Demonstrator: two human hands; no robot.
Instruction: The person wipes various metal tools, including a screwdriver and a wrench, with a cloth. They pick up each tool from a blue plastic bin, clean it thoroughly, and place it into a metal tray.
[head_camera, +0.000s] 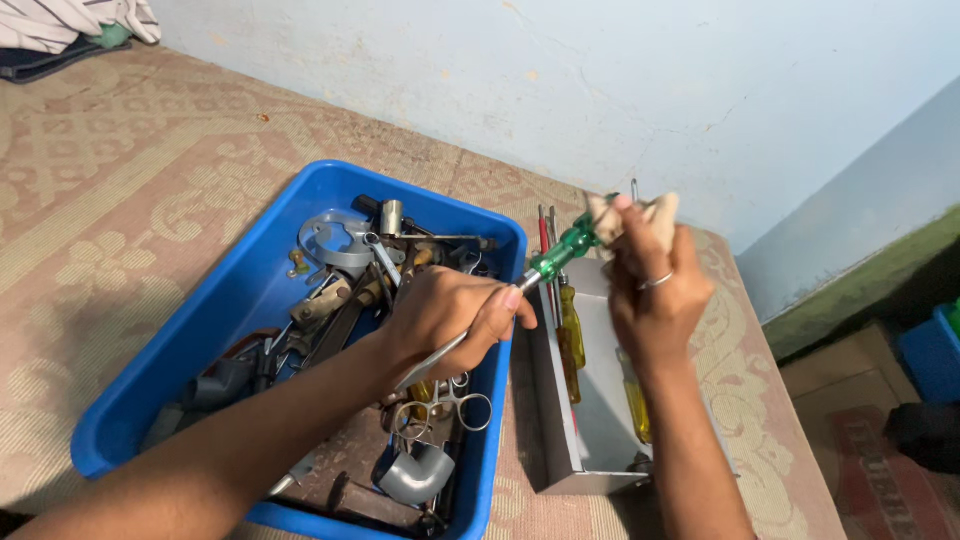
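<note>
1. The left hand is held above the right edge of the blue tub, its forearm entering from the lower left corner of the view; the fingers are closed around the metal shaft of a green-handled screwdriver.
2. The right hand is raised above the open metal box, forearm rising from the bottom edge; a ring is worn on one finger. A pale cloth is pinched in its closed fingers and pressed against the end of the green handle.
3. The screwdriver is thus held in the air between both hands, slanting up to the right, over the gap between tub and box.
4. Both containers rest on a patterned mat near its far right corner, by the wall.
5. The screwdriver's tip is hidden under the left hand. The tub's contents, among them scissors and other metal tools, are tangled and partly covered by the left forearm, so few can be told apart. Yellow-handled screwdrivers in the box are partly hidden by the right wrist.
</note>
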